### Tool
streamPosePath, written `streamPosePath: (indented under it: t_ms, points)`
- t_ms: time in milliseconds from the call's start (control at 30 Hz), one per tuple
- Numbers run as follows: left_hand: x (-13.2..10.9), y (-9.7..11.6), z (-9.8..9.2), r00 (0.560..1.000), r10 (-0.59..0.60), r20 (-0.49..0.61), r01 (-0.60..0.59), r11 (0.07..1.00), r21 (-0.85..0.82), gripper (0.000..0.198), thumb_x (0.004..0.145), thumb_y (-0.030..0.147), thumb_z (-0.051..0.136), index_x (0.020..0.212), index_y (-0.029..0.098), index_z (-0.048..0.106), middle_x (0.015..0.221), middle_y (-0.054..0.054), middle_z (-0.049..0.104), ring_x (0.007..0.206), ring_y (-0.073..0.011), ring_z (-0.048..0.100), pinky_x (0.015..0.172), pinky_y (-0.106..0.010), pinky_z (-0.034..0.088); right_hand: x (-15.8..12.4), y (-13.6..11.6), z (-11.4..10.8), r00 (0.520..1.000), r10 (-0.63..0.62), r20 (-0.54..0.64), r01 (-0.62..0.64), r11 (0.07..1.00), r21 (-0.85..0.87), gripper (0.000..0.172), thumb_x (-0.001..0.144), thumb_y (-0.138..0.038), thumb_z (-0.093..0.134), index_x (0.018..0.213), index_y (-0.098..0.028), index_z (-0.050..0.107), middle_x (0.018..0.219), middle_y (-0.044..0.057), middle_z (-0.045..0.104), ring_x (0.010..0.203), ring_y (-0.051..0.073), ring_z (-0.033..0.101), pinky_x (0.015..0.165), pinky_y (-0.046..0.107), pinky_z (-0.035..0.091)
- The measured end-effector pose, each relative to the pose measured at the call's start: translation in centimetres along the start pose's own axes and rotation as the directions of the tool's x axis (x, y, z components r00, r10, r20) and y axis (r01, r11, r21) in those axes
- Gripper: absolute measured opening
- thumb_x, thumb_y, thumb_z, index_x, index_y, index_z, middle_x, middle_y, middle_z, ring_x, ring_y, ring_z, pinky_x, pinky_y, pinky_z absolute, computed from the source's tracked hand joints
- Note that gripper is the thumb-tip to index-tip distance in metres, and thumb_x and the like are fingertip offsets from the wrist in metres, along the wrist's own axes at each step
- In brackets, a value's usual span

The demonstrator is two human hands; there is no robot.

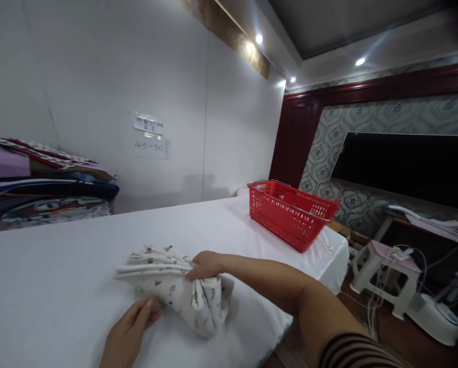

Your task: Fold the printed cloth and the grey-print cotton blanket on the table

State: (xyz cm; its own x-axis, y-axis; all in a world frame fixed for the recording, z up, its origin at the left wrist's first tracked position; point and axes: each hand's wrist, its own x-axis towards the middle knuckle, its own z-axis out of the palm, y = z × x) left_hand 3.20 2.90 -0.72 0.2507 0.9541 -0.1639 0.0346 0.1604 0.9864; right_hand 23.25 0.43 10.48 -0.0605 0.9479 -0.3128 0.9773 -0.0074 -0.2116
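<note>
A white cloth with small grey and brown leaf-like prints (171, 291) lies bunched on the table, partly folded and rolled, with several loose folds fanning out at its left end. My right hand (208, 265) reaches across from the right and grips the top of the bundle, fingers closed on the fabric. By the bundle's lower left edge is my left hand (139, 314), its fingers curled together. Whether any fabric is pinched in it is hidden. What kind of article the cloth is cannot be made out.
A red plastic basket (290, 214) with metal handles stands at the table's back right. The white-covered table (79, 266) ends at the right, near a stool (389, 276) with cables. Folded textiles (48, 179) are stacked at the left, before a white partition (175, 76).
</note>
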Motion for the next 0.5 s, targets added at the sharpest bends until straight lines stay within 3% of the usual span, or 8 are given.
streamPosePath:
  t_ms: [167, 333, 433, 500]
  points:
    - [0.6, -1.6, -0.9, 0.999, 0.027, 0.018, -0.028, 0.997, 0.075, 0.05, 0.048, 0.052, 0.066, 0.085, 0.019, 0.061, 0.075, -0.003, 0.07, 0.076, -0.0255, 0.068, 0.078, -0.033, 0.055, -2.7, 1.1, -2.1, 0.992, -0.001, -0.127, 0.01, 0.997, 0.073, 0.038, 0.076, -0.04, 0.059, 0.105, -0.016, 0.065, 0.101, 0.008, 0.067, 0.092, 0.022, 0.06, 0.07, 0.026, 0.045]
    - [0.4, -1.7, -0.8, 0.999, 0.027, 0.041, -0.032, 0.992, 0.12, 0.052, 0.048, 0.053, 0.067, 0.087, 0.019, 0.062, 0.082, -0.004, 0.071, 0.08, -0.0265, 0.068, 0.082, -0.033, 0.054, -6.3, 4.5, -7.2, 0.953, 0.091, -0.288, -0.024, 0.974, 0.227, 0.027, 0.077, -0.032, 0.057, 0.099, -0.018, 0.064, 0.09, 0.003, 0.067, 0.08, 0.017, 0.06, 0.064, 0.022, 0.043]
    - [1.1, -2.6, -1.1, 0.998, 0.04, 0.053, -0.047, 0.991, 0.124, 0.052, 0.05, 0.055, 0.065, 0.088, 0.02, 0.061, 0.083, -0.004, 0.071, 0.083, -0.0265, 0.068, 0.08, -0.034, 0.055, -8.7, 7.6, -11.2, 0.883, 0.132, -0.45, -0.065, 0.985, 0.16, 0.023, 0.078, -0.027, 0.054, 0.098, -0.019, 0.063, 0.091, 0.002, 0.067, 0.081, 0.016, 0.06, 0.065, 0.021, 0.042]
    - [1.5, -3.2, -1.3, 0.997, 0.041, 0.06, -0.049, 0.99, 0.135, 0.051, 0.052, 0.055, 0.065, 0.089, 0.021, 0.061, 0.084, -0.003, 0.07, 0.084, -0.0264, 0.067, 0.079, -0.034, 0.055, -10.2, 9.8, -13.9, 0.799, 0.176, -0.575, -0.178, 0.983, 0.054, 0.023, 0.079, -0.027, 0.053, 0.099, -0.02, 0.061, 0.094, 0.004, 0.067, 0.083, 0.017, 0.059, 0.067, 0.022, 0.041]
